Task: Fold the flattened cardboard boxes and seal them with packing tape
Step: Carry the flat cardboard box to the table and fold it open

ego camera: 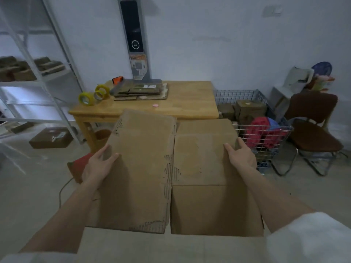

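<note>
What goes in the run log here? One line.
stage: folding | left hand: grips cardboard box | right hand: grips box | tape rolls: on table

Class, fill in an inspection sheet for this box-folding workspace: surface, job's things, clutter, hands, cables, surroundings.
Surface: wooden table ahead, against the wall.
Job's things: cardboard box held up, flaps raised; two yellow tape rolls on the table's left end; flattened cardboard stack at its back.
Clutter: small pink object on the table.
Hands: left hand grips the left flap's edge; right hand grips the right flap's edge.
Cables: cord on the floor, left.
Surroundings: metal shelving, wire basket, brown chair.
</note>
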